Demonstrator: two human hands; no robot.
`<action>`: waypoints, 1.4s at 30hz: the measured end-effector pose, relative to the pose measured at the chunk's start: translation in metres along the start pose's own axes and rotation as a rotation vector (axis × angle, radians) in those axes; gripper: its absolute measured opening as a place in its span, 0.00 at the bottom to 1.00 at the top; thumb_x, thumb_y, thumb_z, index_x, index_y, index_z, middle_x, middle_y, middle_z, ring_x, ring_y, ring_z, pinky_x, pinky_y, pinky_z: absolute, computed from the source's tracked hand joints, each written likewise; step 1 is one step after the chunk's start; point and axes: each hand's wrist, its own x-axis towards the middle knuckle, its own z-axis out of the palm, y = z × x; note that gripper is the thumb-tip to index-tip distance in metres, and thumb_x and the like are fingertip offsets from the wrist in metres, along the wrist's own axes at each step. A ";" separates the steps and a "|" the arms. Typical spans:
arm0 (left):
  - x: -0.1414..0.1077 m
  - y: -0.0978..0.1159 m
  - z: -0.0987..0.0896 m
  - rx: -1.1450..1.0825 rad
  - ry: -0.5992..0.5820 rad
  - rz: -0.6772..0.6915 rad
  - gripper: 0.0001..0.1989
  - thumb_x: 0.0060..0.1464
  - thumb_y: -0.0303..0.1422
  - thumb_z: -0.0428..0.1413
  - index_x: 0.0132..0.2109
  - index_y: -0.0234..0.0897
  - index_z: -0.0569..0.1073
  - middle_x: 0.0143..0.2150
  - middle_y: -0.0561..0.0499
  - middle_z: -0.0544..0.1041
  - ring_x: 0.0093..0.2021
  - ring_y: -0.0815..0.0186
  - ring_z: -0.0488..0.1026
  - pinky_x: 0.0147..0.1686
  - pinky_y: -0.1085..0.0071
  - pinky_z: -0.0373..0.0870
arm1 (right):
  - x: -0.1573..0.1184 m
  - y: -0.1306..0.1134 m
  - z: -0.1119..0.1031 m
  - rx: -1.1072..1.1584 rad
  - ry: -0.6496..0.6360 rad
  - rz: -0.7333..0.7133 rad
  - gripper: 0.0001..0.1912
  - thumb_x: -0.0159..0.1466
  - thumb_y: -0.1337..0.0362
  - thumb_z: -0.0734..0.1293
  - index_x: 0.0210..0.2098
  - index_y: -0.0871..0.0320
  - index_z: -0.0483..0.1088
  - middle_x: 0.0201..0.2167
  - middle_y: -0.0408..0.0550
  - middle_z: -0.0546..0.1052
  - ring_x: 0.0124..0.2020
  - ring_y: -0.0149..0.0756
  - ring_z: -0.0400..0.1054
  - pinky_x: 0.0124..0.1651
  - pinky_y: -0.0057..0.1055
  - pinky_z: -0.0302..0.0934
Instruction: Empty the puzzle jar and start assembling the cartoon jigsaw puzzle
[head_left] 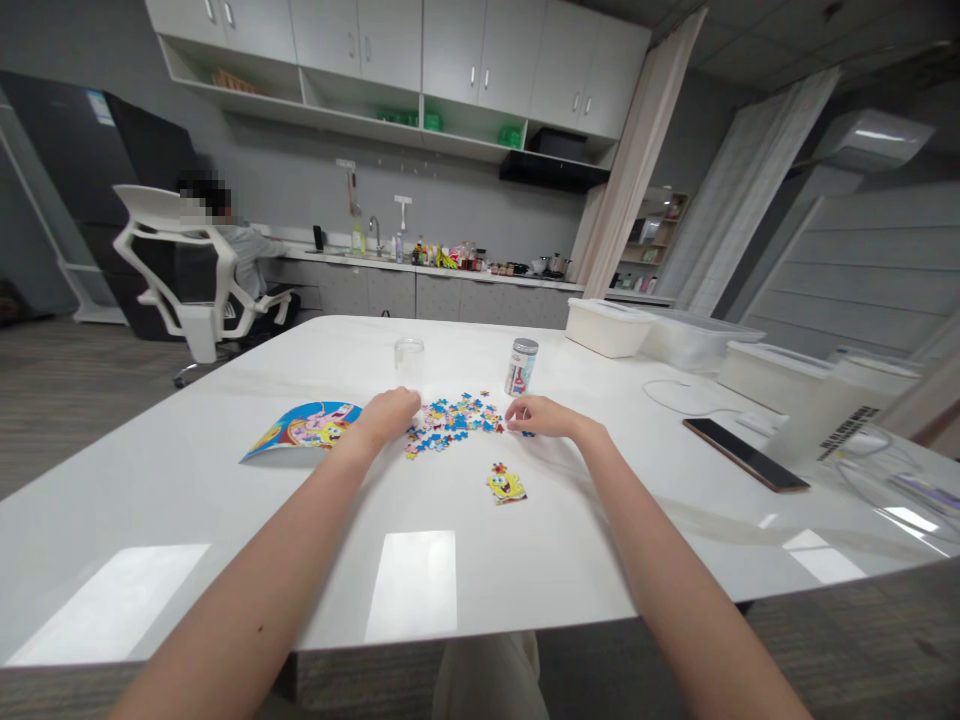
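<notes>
A loose pile of small jigsaw puzzle pieces (457, 412), mostly blue with pink and yellow, lies on the white table between my hands. At its left edge is my left hand (391, 412), fingers curled in and mostly hidden; what they may hold cannot be made out. My right hand (544, 415) rests at the right edge, its bent fingers a little apart and touching or close to pieces there. Nearer me lies a small joined yellow cartoon-face section (506, 487), with a reddish piece (499, 467) at its top. A curved picture sheet (307, 428) sits left of my left hand.
Behind the pile stand a clear jar (409, 362) and a printed can with a grey lid (522, 367). A phone (742, 455), cables and white bins (609, 328) occupy the right side. A person sits in a white chair (199, 265) beyond the table.
</notes>
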 end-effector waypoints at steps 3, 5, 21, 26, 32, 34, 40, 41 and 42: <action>0.000 0.000 0.001 -0.007 0.004 -0.016 0.13 0.55 0.23 0.51 0.46 0.32 0.74 0.42 0.36 0.77 0.46 0.55 0.76 0.46 0.66 0.70 | 0.000 -0.002 0.001 0.021 -0.009 -0.018 0.11 0.61 0.62 0.66 0.39 0.60 0.77 0.32 0.48 0.76 0.30 0.31 0.67 0.32 0.25 0.57; -0.001 0.001 0.000 -0.012 0.010 -0.023 0.14 0.56 0.22 0.49 0.48 0.31 0.73 0.42 0.36 0.77 0.46 0.55 0.76 0.46 0.65 0.70 | 0.001 -0.003 0.002 0.034 0.001 -0.015 0.12 0.61 0.60 0.66 0.40 0.60 0.77 0.30 0.47 0.76 0.29 0.31 0.66 0.31 0.25 0.56; -0.003 0.004 -0.004 -0.023 0.024 0.017 0.19 0.54 0.20 0.46 0.48 0.36 0.75 0.42 0.40 0.78 0.43 0.59 0.77 0.41 0.70 0.70 | 0.006 0.009 0.005 -0.053 0.048 0.032 0.09 0.59 0.68 0.67 0.39 0.62 0.77 0.37 0.51 0.78 0.35 0.34 0.70 0.36 0.25 0.60; -0.001 0.004 -0.002 -0.002 0.037 0.012 0.17 0.55 0.21 0.46 0.47 0.36 0.74 0.42 0.40 0.78 0.43 0.59 0.77 0.40 0.70 0.70 | 0.007 0.012 0.005 -0.110 0.036 0.077 0.12 0.57 0.74 0.66 0.39 0.61 0.77 0.38 0.52 0.79 0.36 0.35 0.71 0.37 0.25 0.61; 0.004 0.003 0.005 -0.088 0.063 0.100 0.16 0.60 0.28 0.47 0.51 0.38 0.74 0.47 0.42 0.78 0.49 0.60 0.75 0.47 0.70 0.69 | 0.008 0.013 0.006 -0.135 0.033 0.054 0.19 0.55 0.80 0.62 0.40 0.61 0.77 0.38 0.51 0.79 0.37 0.35 0.71 0.37 0.24 0.60; 0.005 0.005 0.005 -0.118 0.058 0.147 0.16 0.61 0.28 0.46 0.49 0.39 0.76 0.45 0.43 0.79 0.48 0.61 0.75 0.47 0.71 0.69 | 0.009 0.010 0.006 -0.120 0.036 0.046 0.18 0.55 0.79 0.62 0.41 0.61 0.77 0.38 0.51 0.79 0.37 0.35 0.71 0.37 0.25 0.60; 0.007 0.008 0.004 -0.199 0.063 0.174 0.14 0.58 0.29 0.49 0.45 0.37 0.79 0.44 0.42 0.80 0.46 0.60 0.76 0.47 0.70 0.68 | 0.014 0.002 0.016 -0.086 0.136 -0.057 0.15 0.61 0.75 0.61 0.42 0.61 0.75 0.40 0.52 0.77 0.41 0.36 0.70 0.45 0.28 0.61; 0.008 0.008 0.003 -0.208 0.065 0.165 0.14 0.58 0.30 0.50 0.44 0.37 0.79 0.44 0.42 0.80 0.46 0.60 0.76 0.47 0.70 0.69 | 0.015 0.001 0.019 -0.077 0.162 -0.082 0.14 0.61 0.75 0.61 0.43 0.61 0.75 0.41 0.53 0.76 0.41 0.36 0.70 0.46 0.29 0.61; 0.008 0.008 0.003 -0.215 0.066 0.157 0.13 0.57 0.30 0.50 0.44 0.37 0.79 0.43 0.43 0.80 0.45 0.60 0.76 0.46 0.70 0.69 | 0.017 -0.001 0.021 -0.065 0.185 -0.109 0.14 0.61 0.76 0.61 0.43 0.62 0.74 0.41 0.53 0.76 0.41 0.35 0.69 0.47 0.29 0.61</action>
